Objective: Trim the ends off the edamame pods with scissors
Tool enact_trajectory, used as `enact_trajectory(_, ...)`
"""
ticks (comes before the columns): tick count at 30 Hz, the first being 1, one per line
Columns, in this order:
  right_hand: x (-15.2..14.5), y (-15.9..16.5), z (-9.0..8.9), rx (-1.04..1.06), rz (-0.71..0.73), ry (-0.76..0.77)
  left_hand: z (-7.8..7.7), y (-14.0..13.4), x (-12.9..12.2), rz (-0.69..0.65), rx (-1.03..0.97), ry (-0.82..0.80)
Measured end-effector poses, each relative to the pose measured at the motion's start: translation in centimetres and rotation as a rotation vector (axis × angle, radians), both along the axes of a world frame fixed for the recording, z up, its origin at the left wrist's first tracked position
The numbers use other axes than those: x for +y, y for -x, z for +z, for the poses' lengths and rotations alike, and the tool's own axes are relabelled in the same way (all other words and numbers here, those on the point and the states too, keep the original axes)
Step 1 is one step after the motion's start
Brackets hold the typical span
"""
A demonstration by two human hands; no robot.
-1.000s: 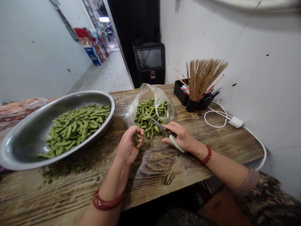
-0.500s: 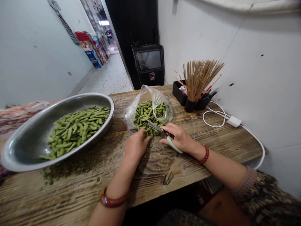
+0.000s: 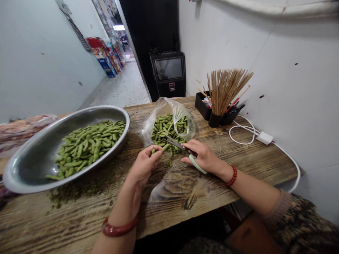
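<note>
My left hand (image 3: 147, 160) pinches a green edamame pod (image 3: 166, 147), whose end points right toward the scissors. Scissors (image 3: 194, 163) with pale green handles are in my right hand (image 3: 202, 155), their blades parted and aimed up and left. Just beyond both hands lies a clear plastic bag (image 3: 148, 123), its mouth toward me, with many edamame pods (image 3: 164, 123) in it and a few spilling out. To the left, a large steel basin (image 3: 34, 155) holds a heap of edamame pods (image 3: 84, 144).
Green trimmings (image 3: 76, 192) lie under the basin's near edge on the wooden table (image 3: 169, 197). At the right back are a black holder (image 3: 203, 106) with wooden skewers (image 3: 225, 91) and a white cable (image 3: 286, 151) with an adapter. A black speaker (image 3: 168, 74) stands behind the table.
My left hand has drawn back to the left from the bag's mouth, with a pod now in its fingers. My right hand and the scissors have barely moved.
</note>
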State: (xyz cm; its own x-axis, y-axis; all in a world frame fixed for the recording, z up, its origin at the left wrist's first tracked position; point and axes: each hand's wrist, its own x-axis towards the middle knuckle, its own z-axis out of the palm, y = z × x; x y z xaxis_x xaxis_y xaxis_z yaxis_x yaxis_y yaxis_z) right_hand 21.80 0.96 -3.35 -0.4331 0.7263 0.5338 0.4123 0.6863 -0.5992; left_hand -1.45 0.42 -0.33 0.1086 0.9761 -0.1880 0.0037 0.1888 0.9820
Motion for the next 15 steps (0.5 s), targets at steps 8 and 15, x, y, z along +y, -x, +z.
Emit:
enact_trajectory(8, -0.1, 0.1, 0.3, -0.038, 0.050, 0.064, 0.3, -0.7, -0.5, -0.068, -0.269, 0.044)
enact_trajectory(15, 0.0, 0.1, 0.4, -0.037, 0.032, 0.060, 0.0, -1.2, -0.8, -0.134, -0.252, 0.041)
